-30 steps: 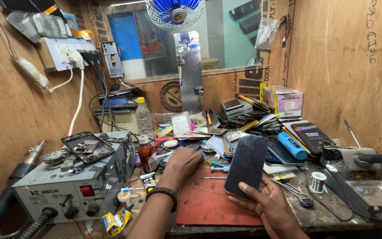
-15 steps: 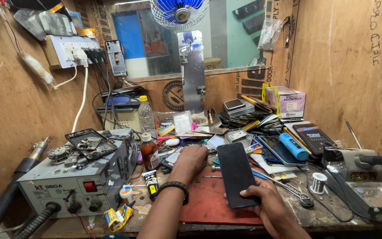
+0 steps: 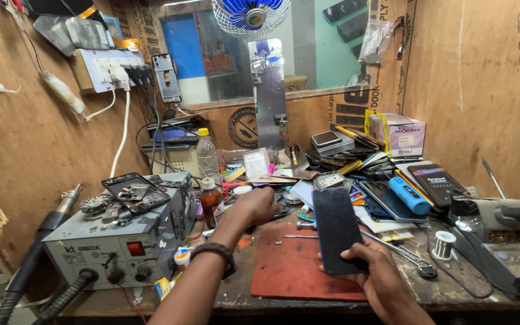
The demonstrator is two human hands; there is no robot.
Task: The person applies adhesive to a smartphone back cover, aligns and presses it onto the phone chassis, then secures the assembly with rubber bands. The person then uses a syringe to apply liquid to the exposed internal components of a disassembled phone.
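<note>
Dark smartphone [image 3: 336, 230] stands tilted above the red mat [image 3: 296, 271], gripped at its lower end by the right hand [image 3: 380, 280]. Well apart to its left, the left hand [image 3: 257, 204] reaches into the clutter on the surface [image 3: 452, 289] beside a brown bottle [image 3: 210, 201]; whether its curled fingers pinch anything I cannot tell.

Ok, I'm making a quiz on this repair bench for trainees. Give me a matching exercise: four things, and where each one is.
Things:
1. phone
2. red mat
3. fan
4. brown bottle

Places:
A. beside the grey station
B. high above the bench
C. in the right hand
D. flat on the bench, between the two arms

Pairs: 1-C, 2-D, 3-B, 4-A
</note>
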